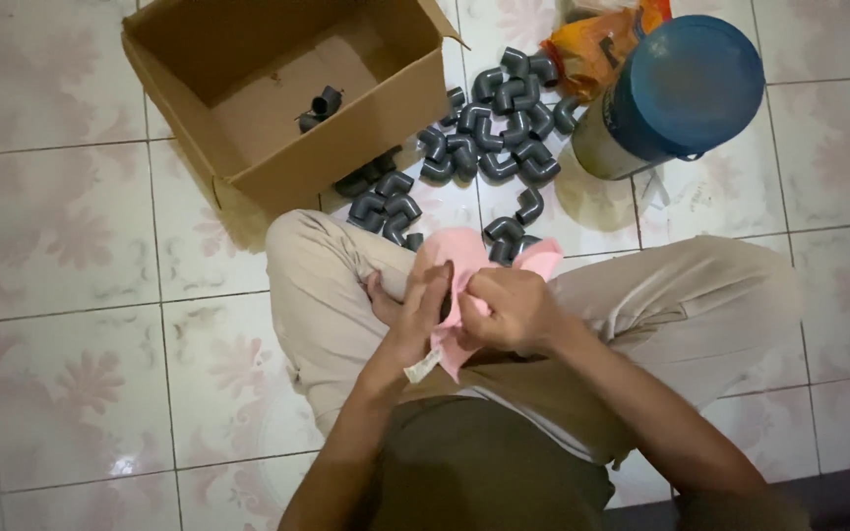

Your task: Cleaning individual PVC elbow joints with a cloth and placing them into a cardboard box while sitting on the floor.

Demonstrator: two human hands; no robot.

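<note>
I sit cross-legged on a tiled floor. My left hand and my right hand meet over my lap, both wrapped in a pink cloth. A dark grey pipe elbow shows as a sliver between the fingers of my left hand, mostly hidden by the cloth. My right hand pinches the cloth against it. A white tag hangs from the cloth's lower edge. A pile of grey pipe elbows lies on the floor just beyond my knees.
An open cardboard box stands at the upper left with one or two grey elbows inside. A cylindrical container with a blue lid stands at the upper right, an orange bag behind it.
</note>
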